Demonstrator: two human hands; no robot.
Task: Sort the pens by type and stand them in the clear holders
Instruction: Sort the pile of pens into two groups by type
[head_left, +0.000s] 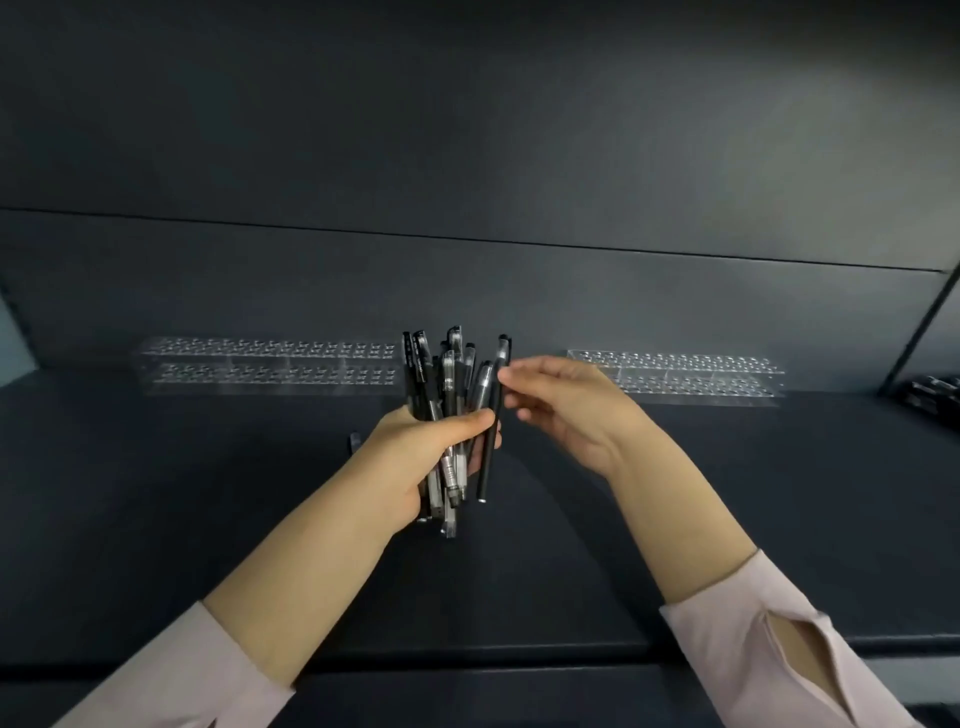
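Pens (447, 395) are gathered in an upright bundle and gripped round the middle by the left hand (415, 457), whose fingers and thumb are curled about the barrels. The bundle is held in the air above the dark shelf (208, 493), roughly at the centre of the view. It is made up of black-bodied pens and clear-bodied ones with dark caps, mixed together. Their upper ends are fanned slightly apart, and their lower ends stick out below the palm at uneven heights. One slim black pen (488, 457) is seen at the right edge of the bundle, set lower than most of the others and lying against the tip of the left thumb. The right hand (571, 410) is held just to the right of the bundle, its fingertips (506, 375) set against the upper part of that pen. The hand is blurred, so whether the pen is pinched or only touched cannot be told. Two clear racks are stood on the shelf against the back panel (467, 130), well behind the hands: the left holder (270, 364) and the right holder (691, 371), each long, two-tiered and pierced with rows of small holes. Pale pink sleeves (779, 639) are worn on both forearms. Some dark objects (930, 395), too small to identify, are seen at the far right edge of the shelf.
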